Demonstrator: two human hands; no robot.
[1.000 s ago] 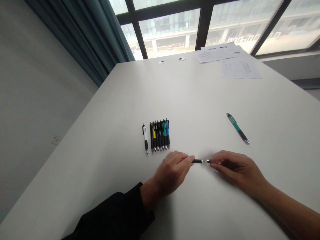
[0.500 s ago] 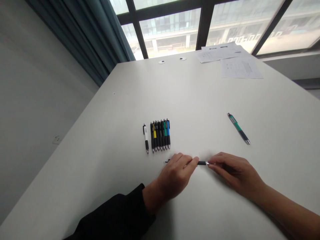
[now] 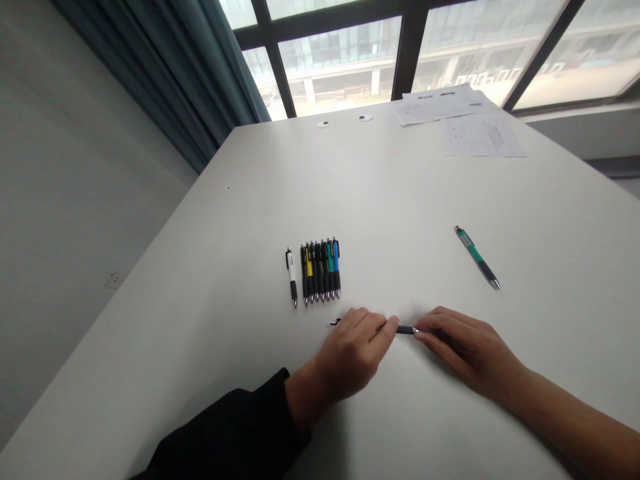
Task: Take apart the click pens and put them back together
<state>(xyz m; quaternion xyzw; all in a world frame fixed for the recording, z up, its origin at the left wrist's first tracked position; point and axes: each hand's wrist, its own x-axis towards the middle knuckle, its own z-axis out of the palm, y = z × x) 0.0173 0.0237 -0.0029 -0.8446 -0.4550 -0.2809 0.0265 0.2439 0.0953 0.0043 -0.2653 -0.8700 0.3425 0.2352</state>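
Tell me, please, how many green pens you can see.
2: one green pen just left of the blue pen; a second green pen alone on the right. The left hand covers most of the held pen, so its colour is uncertain.

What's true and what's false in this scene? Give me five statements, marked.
The left hand and the right hand hold the same pen. True.
The white pen lies inside the row of pens. False: it lies apart, left of the row.
A lone green pen lies beyond the right hand. True.
The row's rightmost pen is yellow. False: it is blue.
The papers lie at the near edge of the table. False: they lie at its far end.
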